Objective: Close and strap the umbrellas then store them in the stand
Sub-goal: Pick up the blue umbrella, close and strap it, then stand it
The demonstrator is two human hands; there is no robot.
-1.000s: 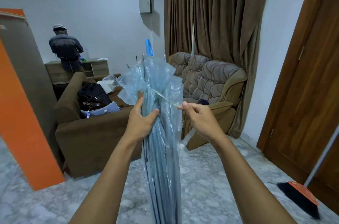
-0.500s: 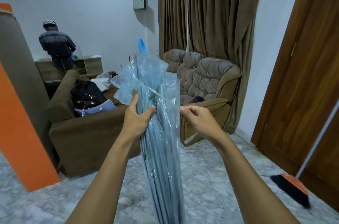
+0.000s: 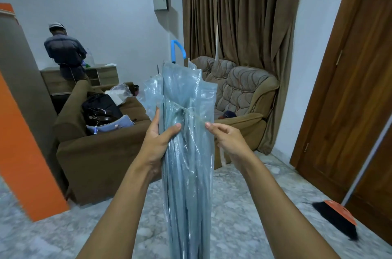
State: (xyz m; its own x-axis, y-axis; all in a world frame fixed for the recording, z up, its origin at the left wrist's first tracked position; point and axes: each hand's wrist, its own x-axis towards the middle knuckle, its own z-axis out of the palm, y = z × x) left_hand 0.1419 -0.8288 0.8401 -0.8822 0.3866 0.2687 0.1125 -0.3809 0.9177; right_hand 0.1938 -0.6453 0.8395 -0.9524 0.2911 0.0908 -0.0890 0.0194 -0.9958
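A closed translucent pale-blue umbrella [image 3: 186, 165] stands upright in front of me, its folds loose near the top. Its curved blue handle [image 3: 177, 48] sticks up above the canopy. My left hand [image 3: 158, 137] grips the bundled canopy at mid-height, thumb across the front. My right hand [image 3: 228, 137] pinches the end of the thin clear strap [image 3: 194, 115], which runs taut from the canopy down to my fingertips. No umbrella stand is in view.
A brown sofa [image 3: 93, 152] with bags stands left, a padded armchair [image 3: 244, 97] behind the umbrella. An orange wall [image 3: 23, 163] is at far left, a wooden door [image 3: 347, 89] and a broom [image 3: 339, 218] at right. A person [image 3: 64, 52] stands at a cabinet at the back.
The view has shifted slightly. Both hands keep their hold; the strap stays stretched between the canopy and my right hand, which sits a little lower.
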